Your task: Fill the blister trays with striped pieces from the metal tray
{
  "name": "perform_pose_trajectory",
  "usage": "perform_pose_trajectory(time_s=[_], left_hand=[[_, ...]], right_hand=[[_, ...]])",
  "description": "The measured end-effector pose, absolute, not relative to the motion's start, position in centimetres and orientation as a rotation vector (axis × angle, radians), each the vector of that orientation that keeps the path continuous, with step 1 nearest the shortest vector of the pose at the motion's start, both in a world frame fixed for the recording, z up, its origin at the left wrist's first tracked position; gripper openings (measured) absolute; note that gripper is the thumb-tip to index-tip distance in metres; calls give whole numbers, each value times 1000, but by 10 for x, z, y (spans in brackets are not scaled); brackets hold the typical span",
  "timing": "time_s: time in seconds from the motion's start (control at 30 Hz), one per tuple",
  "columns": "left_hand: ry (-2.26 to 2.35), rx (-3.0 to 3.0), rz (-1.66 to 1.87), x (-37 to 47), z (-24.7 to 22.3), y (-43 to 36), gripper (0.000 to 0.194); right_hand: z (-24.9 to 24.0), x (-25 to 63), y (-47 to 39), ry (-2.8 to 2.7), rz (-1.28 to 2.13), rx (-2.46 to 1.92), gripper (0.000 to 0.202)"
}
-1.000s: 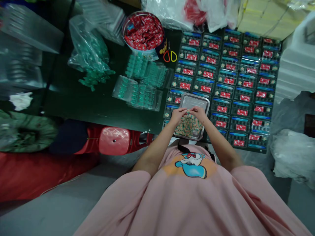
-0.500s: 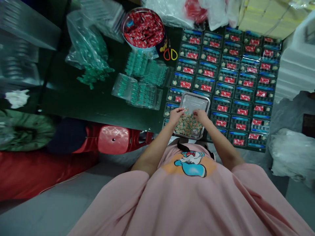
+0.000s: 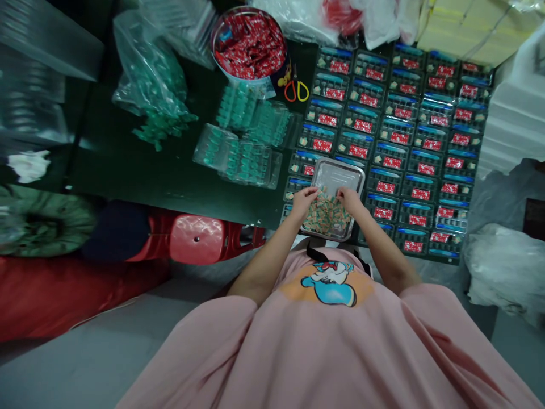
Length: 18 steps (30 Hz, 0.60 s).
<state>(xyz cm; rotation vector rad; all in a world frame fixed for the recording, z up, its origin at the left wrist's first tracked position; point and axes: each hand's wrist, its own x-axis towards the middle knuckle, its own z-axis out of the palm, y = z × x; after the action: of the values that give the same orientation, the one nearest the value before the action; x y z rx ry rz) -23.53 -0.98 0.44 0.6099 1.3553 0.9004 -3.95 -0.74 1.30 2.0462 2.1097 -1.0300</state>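
A shallow metal tray [image 3: 340, 170] stands at the table's front edge, its near part covered with many small tan-and-green pieces [image 3: 326, 216]. Over the tray's left side is my left hand [image 3: 304, 201], its fingertips pinched together above the pieces; whatever they hold is too small to make out. My right hand [image 3: 349, 200] is at the tray's right side, fingers curled closed over the pieces, and its grip is partly hidden. Behind and around the tray lie rows of clear plastic packs [image 3: 392, 162], each with a blue item and a red-and-white packet.
Green molded pieces in clear trays [image 3: 240, 162] lie left of the packs. Behind them stand a tub of red packets [image 3: 249, 48] and red-and-yellow-handled scissors [image 3: 297, 91]. A plastic bag of green pieces [image 3: 153, 79] is farther left. A red stool [image 3: 196, 238] stands by the table's front edge.
My right hand has shifted very slightly to the right over the tray. My left hand stays nearly where it was, still pinched. The camera view has tilted a little.
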Motion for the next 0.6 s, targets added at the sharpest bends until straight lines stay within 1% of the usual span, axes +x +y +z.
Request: perform_pose_trajectory(time_s=[0.13, 0.3, 0.43, 0.6], left_hand=[[1352, 598, 908, -236, 4, -11, 31], [1353, 596, 910, -234, 4, -12, 35], [1354, 611, 903, -234, 3, -11, 36], [1339, 624, 906, -235, 6, -12, 37]], right_hand=[[7, -44, -8, 2091, -1000, 2018, 25], [-1, -47, -7, 2129, -969, 1980, 13], [-6, -39, -10, 2190, -1107, 2004, 11], [-12, -24, -9, 2157, -1304, 2208, 20]])
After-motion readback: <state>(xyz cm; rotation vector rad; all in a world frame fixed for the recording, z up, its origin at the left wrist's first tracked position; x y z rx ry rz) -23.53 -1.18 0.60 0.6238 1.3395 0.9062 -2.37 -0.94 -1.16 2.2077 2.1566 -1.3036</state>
